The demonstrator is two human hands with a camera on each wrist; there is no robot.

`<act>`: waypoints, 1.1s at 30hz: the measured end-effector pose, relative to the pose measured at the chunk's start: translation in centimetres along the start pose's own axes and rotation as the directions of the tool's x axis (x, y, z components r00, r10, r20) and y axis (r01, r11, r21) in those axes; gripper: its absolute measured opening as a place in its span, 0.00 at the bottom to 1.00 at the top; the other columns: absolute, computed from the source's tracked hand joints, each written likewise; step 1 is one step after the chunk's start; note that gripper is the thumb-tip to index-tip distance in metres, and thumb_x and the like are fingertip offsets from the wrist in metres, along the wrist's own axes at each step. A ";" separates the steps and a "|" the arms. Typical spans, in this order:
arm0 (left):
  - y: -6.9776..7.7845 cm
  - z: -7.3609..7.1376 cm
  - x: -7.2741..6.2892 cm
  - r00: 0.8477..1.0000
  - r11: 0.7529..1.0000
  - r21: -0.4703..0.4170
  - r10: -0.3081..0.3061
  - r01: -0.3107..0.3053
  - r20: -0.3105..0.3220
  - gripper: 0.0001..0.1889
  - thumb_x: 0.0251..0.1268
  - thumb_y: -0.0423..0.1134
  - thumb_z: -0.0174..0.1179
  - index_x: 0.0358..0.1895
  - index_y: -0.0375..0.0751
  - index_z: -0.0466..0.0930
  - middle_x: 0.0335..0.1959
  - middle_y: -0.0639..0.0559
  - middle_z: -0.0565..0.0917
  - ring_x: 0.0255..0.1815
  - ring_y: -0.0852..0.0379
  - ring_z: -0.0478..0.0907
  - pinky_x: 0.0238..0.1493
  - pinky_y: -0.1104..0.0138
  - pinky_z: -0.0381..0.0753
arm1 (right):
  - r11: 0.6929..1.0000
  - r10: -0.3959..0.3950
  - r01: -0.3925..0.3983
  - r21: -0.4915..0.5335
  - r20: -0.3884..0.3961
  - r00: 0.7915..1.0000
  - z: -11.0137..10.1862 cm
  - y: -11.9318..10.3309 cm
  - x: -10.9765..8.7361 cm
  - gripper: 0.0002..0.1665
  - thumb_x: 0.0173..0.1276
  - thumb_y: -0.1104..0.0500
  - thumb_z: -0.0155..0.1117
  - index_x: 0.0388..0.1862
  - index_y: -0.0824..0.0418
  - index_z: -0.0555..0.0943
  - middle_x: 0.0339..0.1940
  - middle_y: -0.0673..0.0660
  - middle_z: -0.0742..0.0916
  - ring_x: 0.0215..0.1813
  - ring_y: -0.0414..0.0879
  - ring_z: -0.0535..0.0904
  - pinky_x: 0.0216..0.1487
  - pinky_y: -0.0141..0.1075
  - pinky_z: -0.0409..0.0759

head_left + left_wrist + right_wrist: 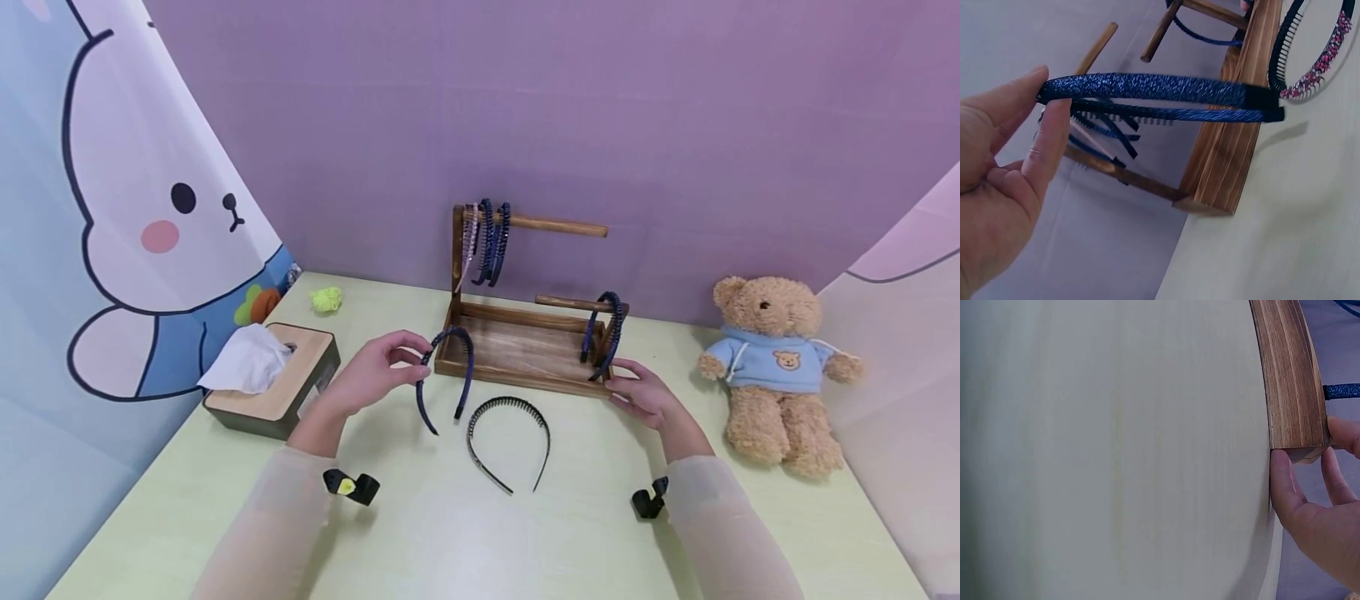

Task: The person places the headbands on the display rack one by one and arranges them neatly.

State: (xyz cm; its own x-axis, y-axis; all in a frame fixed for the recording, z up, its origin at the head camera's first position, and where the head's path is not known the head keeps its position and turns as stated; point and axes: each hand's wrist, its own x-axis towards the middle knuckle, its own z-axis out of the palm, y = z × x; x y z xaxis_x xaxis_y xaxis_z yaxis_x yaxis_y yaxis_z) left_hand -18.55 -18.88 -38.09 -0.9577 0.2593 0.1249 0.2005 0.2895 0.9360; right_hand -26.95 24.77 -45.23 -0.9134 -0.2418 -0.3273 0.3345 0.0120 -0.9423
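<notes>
My left hand (375, 371) pinches a glittery dark blue headband (1160, 87) by its top between thumb and fingers, its two ends pointing down over the table in the head view. On the right, my right hand (643, 393) grips the front right corner of a wooden headband stand (525, 379), with the thumb on its upper side and fingers at the end. Between the hands lies a dark toothed headband (510, 401); pink and white beads (1332, 50) cover part of it in the left wrist view. Another blue headband (617, 333) hangs on the stand's lower peg (562, 302).
Several headbands (502, 242) hang at the left end of the stand's upper bar (562, 225). A tissue box (318, 350) stands at left, with a yellow-green ball (326, 300) behind it. At right sits a teddy bear (776, 367) in a blue hoodie.
</notes>
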 end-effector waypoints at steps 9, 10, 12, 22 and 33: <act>0.5 2.2 1.9 0.994 0.999 0.009 0.041 -0.040 -0.106 0.15 0.62 0.31 0.67 0.52 0.38 0.79 0.45 0.45 0.82 0.47 0.48 0.79 0.45 0.57 0.81 | 1.000 0.003 -0.003 -0.018 -0.009 1.000 -0.1 0.0 -0.1 0.34 0.72 0.71 0.54 0.73 0.66 0.55 0.49 0.55 0.78 0.46 0.40 0.78 0.56 0.37 0.77; 0.6 2.5 2.1 0.992 0.999 0.020 0.043 -0.041 -0.118 0.16 0.62 0.32 0.67 0.53 0.38 0.79 0.43 0.45 0.82 0.47 0.48 0.79 0.45 0.57 0.81 | 1.000 0.004 -0.004 -0.019 -0.010 1.000 -0.1 0.0 0.0 0.34 0.72 0.71 0.54 0.74 0.66 0.55 0.50 0.55 0.77 0.46 0.40 0.78 0.56 0.37 0.76; 0.8 3.1 2.6 0.989 0.998 0.051 0.050 -0.043 -0.137 0.16 0.62 0.34 0.67 0.53 0.40 0.80 0.42 0.46 0.81 0.47 0.49 0.79 0.44 0.57 0.80 | 1.000 0.003 -0.003 -0.023 -0.009 1.000 -0.1 0.0 0.0 0.35 0.72 0.71 0.54 0.74 0.66 0.54 0.50 0.55 0.77 0.46 0.40 0.78 0.57 0.37 0.76; 1.6 6.6 5.9 0.952 0.962 0.134 0.258 -0.237 -0.163 0.13 0.61 0.30 0.67 0.49 0.36 0.82 0.47 0.48 0.78 0.42 0.53 0.77 0.42 0.60 0.81 | 0.999 0.006 -0.006 -0.037 -0.016 1.000 -0.2 0.0 0.0 0.36 0.72 0.70 0.54 0.75 0.66 0.53 0.53 0.58 0.75 0.47 0.40 0.77 0.59 0.39 0.75; 1.2 9.8 9.3 0.958 0.969 0.087 0.244 -0.233 -0.153 0.14 0.62 0.31 0.67 0.51 0.37 0.82 0.50 0.49 0.76 0.44 0.55 0.77 0.42 0.65 0.81 | 1.000 0.008 -0.008 -0.013 -0.007 1.000 -0.1 0.1 0.0 0.34 0.71 0.71 0.55 0.73 0.65 0.56 0.52 0.57 0.77 0.48 0.40 0.77 0.64 0.43 0.71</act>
State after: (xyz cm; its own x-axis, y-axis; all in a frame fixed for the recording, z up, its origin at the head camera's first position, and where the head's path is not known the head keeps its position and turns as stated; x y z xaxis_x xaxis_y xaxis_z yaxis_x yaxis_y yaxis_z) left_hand -25.22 -7.04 -39.03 -0.8996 0.1779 0.3987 0.4355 0.3001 0.8487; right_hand -26.97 24.82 -45.31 -0.9125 -0.2345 -0.3352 0.3388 0.0261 -0.9405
